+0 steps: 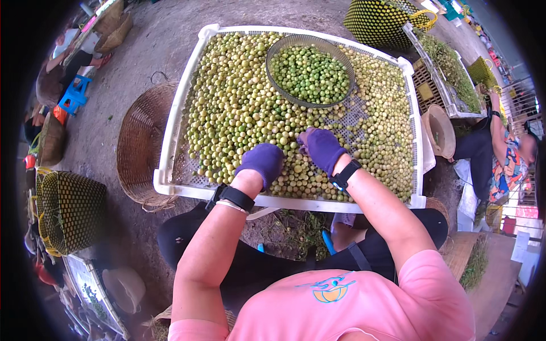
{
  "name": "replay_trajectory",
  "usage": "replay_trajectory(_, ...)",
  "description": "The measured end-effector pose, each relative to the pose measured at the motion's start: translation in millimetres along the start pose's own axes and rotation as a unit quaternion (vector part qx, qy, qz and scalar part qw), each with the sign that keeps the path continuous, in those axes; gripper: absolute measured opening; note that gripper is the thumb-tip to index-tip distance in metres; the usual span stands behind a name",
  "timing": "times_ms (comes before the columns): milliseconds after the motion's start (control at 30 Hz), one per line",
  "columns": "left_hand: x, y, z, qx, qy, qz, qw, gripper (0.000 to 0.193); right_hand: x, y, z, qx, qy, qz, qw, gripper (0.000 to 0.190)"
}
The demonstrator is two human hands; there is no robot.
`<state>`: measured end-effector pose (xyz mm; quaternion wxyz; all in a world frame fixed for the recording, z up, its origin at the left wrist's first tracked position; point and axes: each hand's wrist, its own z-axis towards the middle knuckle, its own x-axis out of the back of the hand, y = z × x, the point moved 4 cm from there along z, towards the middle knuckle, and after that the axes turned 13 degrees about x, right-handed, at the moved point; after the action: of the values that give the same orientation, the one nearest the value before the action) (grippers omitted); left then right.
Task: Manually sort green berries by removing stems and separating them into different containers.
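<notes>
A white plastic mesh tray (164, 172) in front of me is spread with small round yellow-green fruits (230, 98). A clear bowl (273, 87) of greener fruits (311, 72) stands in its upper part. Both my hands wear purple gloves and black wristbands. My left hand (262, 164) rests low over the fruits near the tray's near edge, its fingers hidden beneath it. My right hand (322, 147) is just to its right, fingers bent down at the fruits; whether it holds one cannot be told.
A brown wicker basket (143, 140) stands against the tray's left side. Black-and-yellow woven baskets stand at left (72, 209) and upper right (375, 25). At right, a person (507, 166) sits by a tray of green plants (452, 68) and a tan basket (439, 130). Plant scraps lie below the tray.
</notes>
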<state>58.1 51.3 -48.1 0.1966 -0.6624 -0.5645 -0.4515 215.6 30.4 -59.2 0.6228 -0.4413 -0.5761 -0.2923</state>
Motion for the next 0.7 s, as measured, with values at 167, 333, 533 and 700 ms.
replay_trajectory(167,-7.9,22.5,-11.8,-0.085,0.015,0.074,0.993,0.019,0.8,-5.8,2.6,0.022,-0.041,-0.059,0.997,0.012)
replay_trajectory(333,-16.2,36.7,-13.3,-0.12,0.006,0.118,0.986,0.019,-2.9,-10.1,3.4,-0.011,-0.036,-0.013,0.999,0.014)
replay_trajectory(533,-25.2,32.7,-13.8,-0.062,0.016,0.075,0.995,0.016,3.8,-2.9,1.8,-0.005,-0.029,0.016,0.999,0.012)
replay_trajectory(700,-13.8,38.3,-19.6,-0.093,-0.018,0.119,0.988,0.015,19.1,10.6,-14.7,-0.036,-0.007,0.078,0.996,0.011)
